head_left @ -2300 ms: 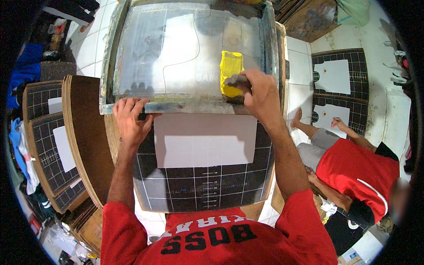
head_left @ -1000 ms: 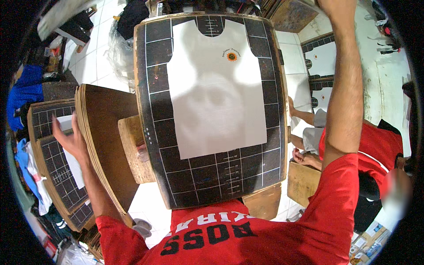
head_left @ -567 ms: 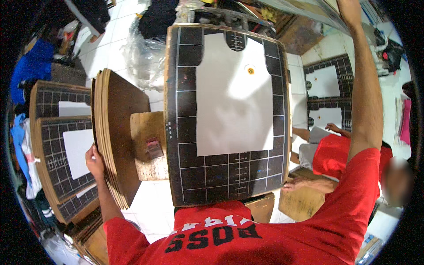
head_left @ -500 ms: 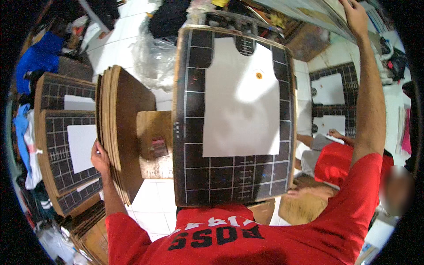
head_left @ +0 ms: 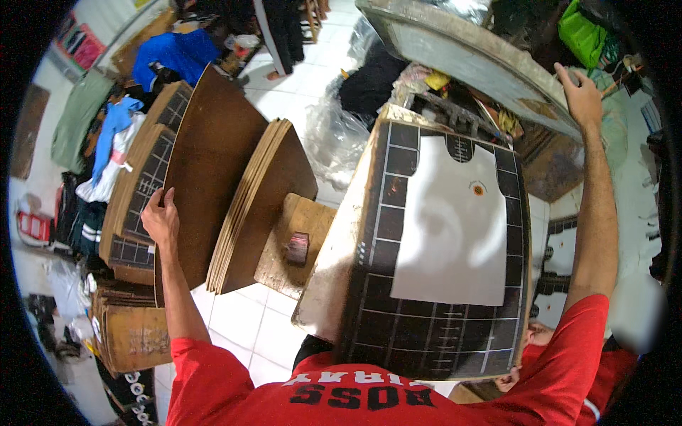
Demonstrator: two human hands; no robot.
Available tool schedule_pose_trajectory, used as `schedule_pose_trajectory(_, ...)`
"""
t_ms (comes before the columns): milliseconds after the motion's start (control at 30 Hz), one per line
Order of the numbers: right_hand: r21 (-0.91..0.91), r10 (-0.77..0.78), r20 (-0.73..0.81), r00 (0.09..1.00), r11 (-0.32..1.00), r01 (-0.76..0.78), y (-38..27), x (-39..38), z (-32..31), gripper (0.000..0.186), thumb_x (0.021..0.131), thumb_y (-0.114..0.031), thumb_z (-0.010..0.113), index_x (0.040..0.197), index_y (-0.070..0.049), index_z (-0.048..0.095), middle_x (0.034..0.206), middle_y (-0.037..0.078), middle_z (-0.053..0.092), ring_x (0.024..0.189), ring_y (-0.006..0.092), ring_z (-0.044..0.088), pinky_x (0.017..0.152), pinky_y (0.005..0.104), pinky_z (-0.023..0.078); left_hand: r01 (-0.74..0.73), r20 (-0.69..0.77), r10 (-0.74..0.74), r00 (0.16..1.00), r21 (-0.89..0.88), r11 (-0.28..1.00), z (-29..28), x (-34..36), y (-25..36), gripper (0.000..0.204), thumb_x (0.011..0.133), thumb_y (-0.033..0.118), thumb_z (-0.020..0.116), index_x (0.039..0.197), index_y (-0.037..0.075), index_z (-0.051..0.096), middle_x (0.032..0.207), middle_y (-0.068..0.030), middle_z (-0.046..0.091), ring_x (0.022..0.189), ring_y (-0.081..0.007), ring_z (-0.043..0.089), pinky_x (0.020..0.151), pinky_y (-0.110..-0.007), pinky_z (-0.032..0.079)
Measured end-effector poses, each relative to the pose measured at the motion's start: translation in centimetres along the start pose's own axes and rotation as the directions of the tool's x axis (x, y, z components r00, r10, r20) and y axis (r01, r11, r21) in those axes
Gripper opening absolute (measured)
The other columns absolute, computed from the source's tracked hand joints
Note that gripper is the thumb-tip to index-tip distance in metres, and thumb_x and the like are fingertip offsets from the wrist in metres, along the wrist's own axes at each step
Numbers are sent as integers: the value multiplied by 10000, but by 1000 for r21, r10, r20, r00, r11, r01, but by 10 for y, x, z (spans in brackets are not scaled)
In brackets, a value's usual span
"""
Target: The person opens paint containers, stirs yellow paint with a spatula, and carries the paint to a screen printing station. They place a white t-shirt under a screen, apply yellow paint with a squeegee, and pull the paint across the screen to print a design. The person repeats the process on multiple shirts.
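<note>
My left hand [head_left: 162, 219] pinches the left edge of a thin brown board [head_left: 217, 153], which stands tilted apart from a stack of similar boards [head_left: 250, 213]. Up at the right, my right hand [head_left: 581, 96] is closed round the end of a raised framed screen [head_left: 472, 53]. Below the screen lies a black board [head_left: 440, 348] with white grid lines. A white fabric piece cut like a sleeveless top [head_left: 447, 241] lies flat on it, with a small orange round print near its upper right. Another person's hand [head_left: 508, 381] is at the board's lower right corner.
More grid boards [head_left: 145, 192] are stacked at the left, beside hanging clothes [head_left: 114, 153]. A wooden stand [head_left: 284, 270] carries a small dark reddish block. Clear plastic [head_left: 330, 135] lies on the white tiled floor. A co-worker in red is at the lower right.
My left hand has drawn one brown board leftward from the stack. The view has swung left. The black board now sits slanted, baring a pale surface along its left side.
</note>
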State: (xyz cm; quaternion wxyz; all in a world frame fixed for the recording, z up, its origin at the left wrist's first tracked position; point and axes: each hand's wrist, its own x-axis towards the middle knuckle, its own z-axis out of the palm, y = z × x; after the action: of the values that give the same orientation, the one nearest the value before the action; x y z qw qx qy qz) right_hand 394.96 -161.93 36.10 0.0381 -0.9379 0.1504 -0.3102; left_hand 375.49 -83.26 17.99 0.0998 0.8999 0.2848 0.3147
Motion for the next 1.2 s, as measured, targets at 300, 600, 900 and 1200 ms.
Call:
schedule_pose_trajectory(300, 30, 66, 24, 998, 997, -66, -37, -65, -28, 789, 874, -732, 589, 1345, -106, 687, 1338, 210, 673, 1252, 395, 629, 1064, 490, 479, -622, -43, 695, 718, -489, 612, -46, -295, 3, 215, 689, 150, 768, 900, 144, 725, 796, -50, 657, 654, -263, 581, 595, -426, 434)
schedule_pose_trajectory(600, 2, 68, 50, 996, 998, -68, -34, -60, -19, 785, 900, -738, 561, 1381, -126, 667, 1326, 185, 684, 1241, 363, 640, 1052, 479, 498, -25, 350, 137, 927, -308, 951, -38, -427, -92, 836, 799, 484, 829, 1370, -60, 553, 1367, -284, 553, 1247, -474, 526, 1042, -576, 420)
schedule_pose_trajectory(900, 2, 86, 40, 995, 996, -86, -34, -84, -18, 780, 896, -728, 574, 1376, -119, 667, 1334, 185, 680, 1233, 378, 639, 1047, 495, 496, 581, 267, -597, 757, 146, 801, 0, -353, -189, 705, 1061, 583, 356, 1016, -18, 723, 999, -297, 713, 966, -518, 663, 830, -597, 494)
schedule_pose_trajectory(1200, 49, 27, -113, 993, 999, -22, -62, -88, 5, 602, 876, -641, 654, 1138, -108, 754, 1086, 188, 739, 1012, 358, 713, 881, 465, 553, 165, 527, -148, 837, 14, 986, 52, -199, -130, 676, 1031, 593, 472, 1006, -37, 715, 923, -284, 717, 887, -489, 685, 786, -564, 509)
